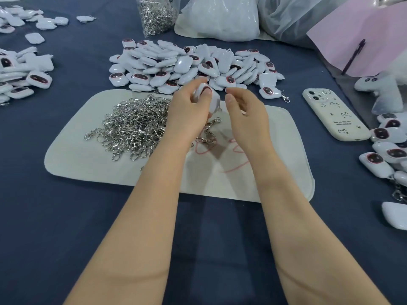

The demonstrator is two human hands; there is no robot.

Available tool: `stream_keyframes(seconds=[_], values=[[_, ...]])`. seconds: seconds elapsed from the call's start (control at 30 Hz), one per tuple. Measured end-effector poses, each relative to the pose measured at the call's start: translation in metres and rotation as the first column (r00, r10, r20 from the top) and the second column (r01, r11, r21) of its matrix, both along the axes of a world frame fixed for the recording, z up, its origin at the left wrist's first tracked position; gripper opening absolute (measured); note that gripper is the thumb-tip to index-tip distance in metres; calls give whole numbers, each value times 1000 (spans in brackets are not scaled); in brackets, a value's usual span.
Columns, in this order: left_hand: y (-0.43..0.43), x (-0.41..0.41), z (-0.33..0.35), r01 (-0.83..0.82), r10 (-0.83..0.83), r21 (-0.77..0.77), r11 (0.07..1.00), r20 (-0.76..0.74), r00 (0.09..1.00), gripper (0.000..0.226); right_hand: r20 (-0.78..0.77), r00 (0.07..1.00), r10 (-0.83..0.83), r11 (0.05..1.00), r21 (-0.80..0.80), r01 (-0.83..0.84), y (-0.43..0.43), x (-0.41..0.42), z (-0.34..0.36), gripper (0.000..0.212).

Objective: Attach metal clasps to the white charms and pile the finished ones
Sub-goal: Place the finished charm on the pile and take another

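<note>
Charm (214,101), glossy white with a dark red-rimmed oval, sat gripped in left hand (187,111); right hand (244,108) curled beside it, hold unclear.

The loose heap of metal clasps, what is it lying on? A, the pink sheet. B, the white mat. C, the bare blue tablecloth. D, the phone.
B: the clasp heap lies on the white mat, beside the left hand that holds a charm.
</note>
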State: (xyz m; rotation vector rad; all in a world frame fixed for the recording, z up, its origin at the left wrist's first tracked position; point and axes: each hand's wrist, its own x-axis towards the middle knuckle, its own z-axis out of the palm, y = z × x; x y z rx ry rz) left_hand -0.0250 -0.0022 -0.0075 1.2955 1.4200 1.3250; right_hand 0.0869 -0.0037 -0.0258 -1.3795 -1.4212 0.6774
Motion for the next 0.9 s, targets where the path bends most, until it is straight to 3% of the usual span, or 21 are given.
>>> stream_keyframes(seconds=[0.17, 0.3, 0.43, 0.5, 0.63, 0.73, 0.9], values=[[-1, 9, -2, 32, -31, -50, 998, 23, 999, 35, -27, 993, 114, 988, -100, -117, -2, 9, 9, 13], [-3, 29, -1, 6, 2, -76, 997, 112, 994, 27, -195, 977, 84, 975, -185, -120, -11, 27, 20, 7], [-8, 71, 5, 76, -62, -78, 994, 174, 983, 6, -176, 973, -147, 973, -205, 110, -22, 54, 22, 24], [-12, 99, 7, 169, -153, -100, 981, 150, 977, 5, -179, 933, -312, 941, -191, 278, -29, 74, 20, 17], [-30, 162, 10, 406, -391, -172, 897, 115, 913, 26, -196, 783, -591, 807, -131, 576, -58, 126, 19, 16], [-48, 208, 12, 498, -483, -181, 848, 121, 867, 41, -227, 684, -693, 715, -105, 691, -81, 163, 19, 19], [-74, 254, 15, 637, -617, -172, 751, 160, 770, 28, -306, 595, -743, 651, -128, 748, -105, 195, 15, 33]])
